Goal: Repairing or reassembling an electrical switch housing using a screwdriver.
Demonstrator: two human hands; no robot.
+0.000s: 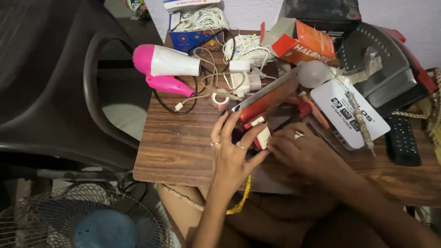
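Far left of my hands lies a glossy pink-and-white hair dryer point(165, 66) on the wood-grain table point(174, 147). My left hand point(232, 154) pinches the small red-and-white boxy device point(262, 131) with spread fingers; my right hand point(303, 151) curls closed against its other side. Beyond my right hand sits a flat white rounded box point(342, 112).
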